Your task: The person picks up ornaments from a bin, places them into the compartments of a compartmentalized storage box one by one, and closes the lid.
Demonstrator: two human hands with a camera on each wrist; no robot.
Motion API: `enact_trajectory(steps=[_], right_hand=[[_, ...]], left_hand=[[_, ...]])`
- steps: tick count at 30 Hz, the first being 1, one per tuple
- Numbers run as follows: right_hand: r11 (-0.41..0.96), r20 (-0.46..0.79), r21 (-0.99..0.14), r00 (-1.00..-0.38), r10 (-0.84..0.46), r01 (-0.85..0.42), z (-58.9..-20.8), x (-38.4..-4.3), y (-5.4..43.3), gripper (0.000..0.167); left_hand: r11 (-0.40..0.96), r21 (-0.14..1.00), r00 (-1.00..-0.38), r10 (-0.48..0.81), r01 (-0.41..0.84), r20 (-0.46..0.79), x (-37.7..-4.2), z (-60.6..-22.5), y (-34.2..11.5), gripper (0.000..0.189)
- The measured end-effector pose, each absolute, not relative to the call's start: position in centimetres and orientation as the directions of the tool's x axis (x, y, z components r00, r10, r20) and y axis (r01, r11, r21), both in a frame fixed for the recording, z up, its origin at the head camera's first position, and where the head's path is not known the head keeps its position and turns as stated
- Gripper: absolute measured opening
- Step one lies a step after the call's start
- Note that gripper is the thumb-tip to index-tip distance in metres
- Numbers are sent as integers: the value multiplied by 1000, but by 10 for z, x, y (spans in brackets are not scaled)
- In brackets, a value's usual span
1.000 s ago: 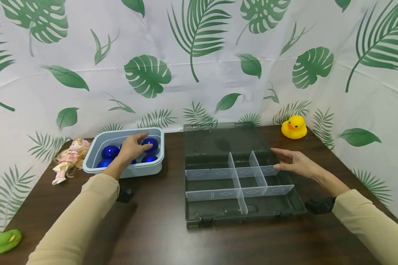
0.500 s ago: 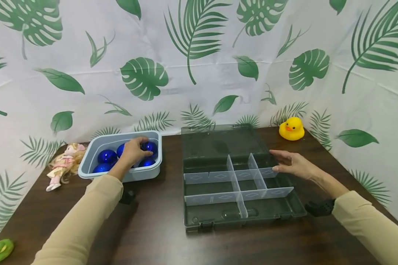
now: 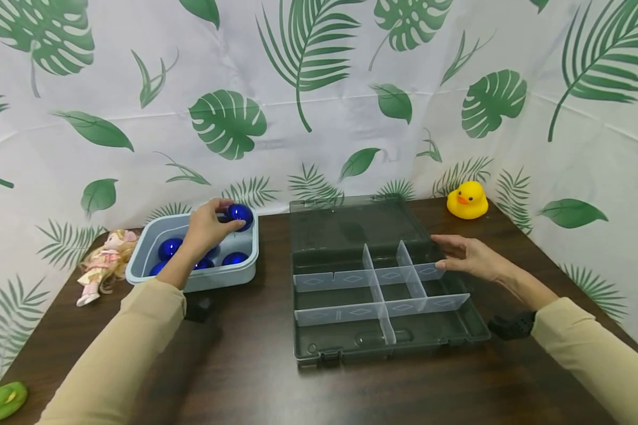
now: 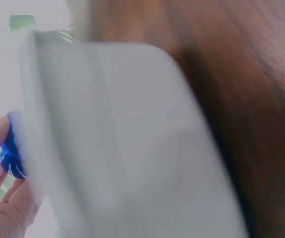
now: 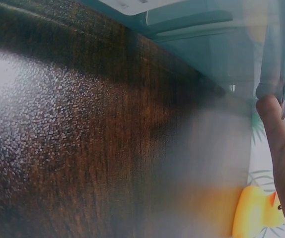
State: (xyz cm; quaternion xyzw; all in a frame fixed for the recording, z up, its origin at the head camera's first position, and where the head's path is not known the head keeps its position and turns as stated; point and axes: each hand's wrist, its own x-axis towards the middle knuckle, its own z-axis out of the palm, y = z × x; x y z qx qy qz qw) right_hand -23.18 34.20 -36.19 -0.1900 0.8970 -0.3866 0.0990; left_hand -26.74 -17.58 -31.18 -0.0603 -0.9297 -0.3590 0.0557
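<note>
My left hand (image 3: 206, 229) pinches a shiny blue ball (image 3: 240, 217) at the right rear of the light-blue tub (image 3: 220, 276). In the left wrist view the same ball (image 4: 12, 148) sits between thumb and fingers, partly covered by the tub's blurred wall (image 4: 122, 134). Several other blue balls, such as one blue ball (image 3: 235, 258), lie in the tub. My right hand (image 3: 478, 258) grips the right side of a smoky, see-through compartment box (image 3: 345, 348), near its raised lid (image 3: 351, 227). From the right wrist, the thumb and fingers (image 5: 274, 116) stand on either side of the box's edge.
Pale dividers (image 3: 340, 316) split the box into compartments. A doll (image 3: 106, 262) lies left of the tub, and a yellow rubber duck (image 3: 468, 200) stands at the back right. A green toy (image 3: 2, 402) is at the front left. Leaf-patterned cloth backs the dark wooden table (image 3: 244, 366).
My left hand has taken hold of a blue ball and raised it from the tub's floor to about rim height. The right hand has stayed at the box's side.
</note>
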Motion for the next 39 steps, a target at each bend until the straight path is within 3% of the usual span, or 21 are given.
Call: enact_trajectory(steps=[7,13,20,34,39], right_hand=[[631,-20,-728,-912,-410,-268,-364,-233,343,66],[621,3,-728,-907,-421,-291,-363,-234,344,65],[619,4,-731,-909,-417,-287,-363,-234,344,65],[565,36,-764,-895,-444,-311,-370,-235,340,62],[565,36,-769,-903,-428,-298,-368,-233,342,60]], left_hand=[[603,756,-967,132,255,220,-258,-284,-127,53],[435,839,-923,336,326,185,-257,-279,-53,50],[377,846,-850,504,378,155,-257,-282,26,49],[260,888,-812,554,381,186,-255,-294,101,48],[312,870,-823,543,383,167,-253,-299,111,47]])
